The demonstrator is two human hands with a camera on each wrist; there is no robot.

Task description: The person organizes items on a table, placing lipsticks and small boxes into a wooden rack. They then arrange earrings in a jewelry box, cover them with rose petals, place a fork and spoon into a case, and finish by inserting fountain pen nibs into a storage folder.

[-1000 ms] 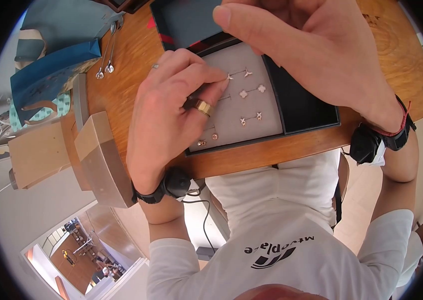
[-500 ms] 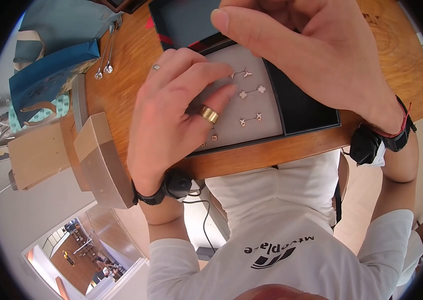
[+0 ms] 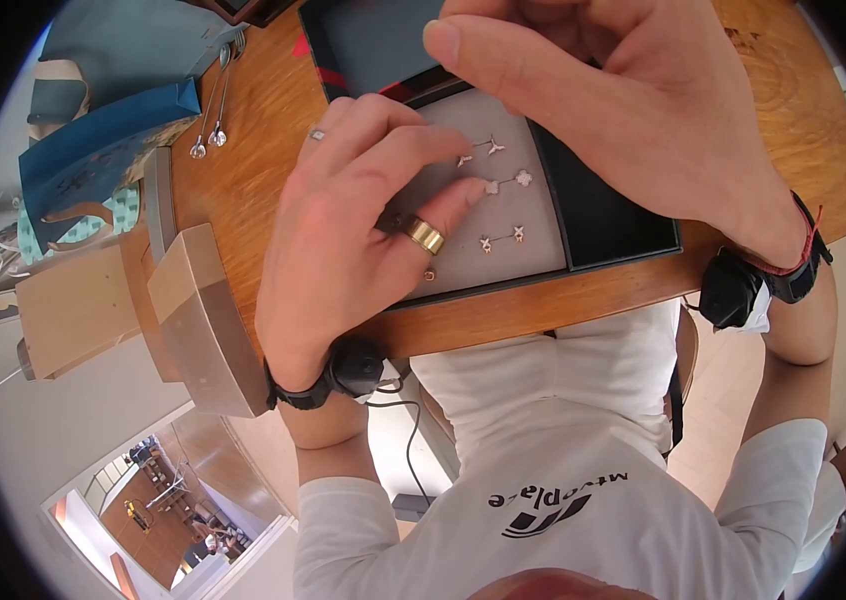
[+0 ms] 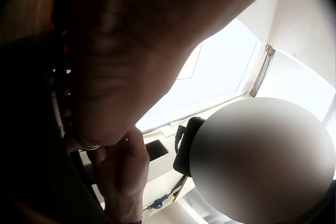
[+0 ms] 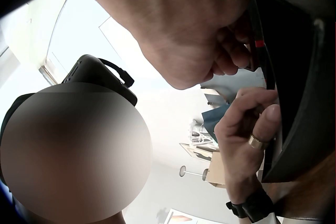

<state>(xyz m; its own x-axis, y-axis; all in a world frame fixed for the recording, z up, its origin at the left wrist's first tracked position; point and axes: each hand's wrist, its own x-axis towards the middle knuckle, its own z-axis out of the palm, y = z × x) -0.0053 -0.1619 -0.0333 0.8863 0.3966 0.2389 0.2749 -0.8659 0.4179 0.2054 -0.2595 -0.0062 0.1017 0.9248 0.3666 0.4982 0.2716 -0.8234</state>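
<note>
A black jewellery box [image 3: 623, 215] lies on the table, its grey pad [image 3: 535, 258] carrying pairs of stud earrings. My left hand [image 3: 333, 210] is over the pad's left part, index finger and thumb apart; the right wrist view shows this ringed left hand [image 5: 239, 132] bent at the box. Its thumb tip overlaps one clover-shaped stud [image 3: 491, 188], and the index fingertip is close by a small pronged stud [image 3: 465, 159]. Cross-shaped studs [image 3: 518, 233] sit lower. My right hand [image 3: 633, 110] hangs above the box, thumb straight, other fingers loosely curled and partly cut off by the frame.
Behind the pad stands the box's dark lid [image 3: 368, 45]. Two long-handled pieces of cutlery [image 3: 218, 100] lie at the left. A blue paper bag [image 3: 103, 140] and a cardboard box [image 3: 205, 320] are beside the table's left edge. The front table edge [image 3: 503, 310] faces my lap.
My left index finger and thumb have parted from beside the pronged stud. The thumb has shifted right, over one clover stud. My right hand has barely moved.
</note>
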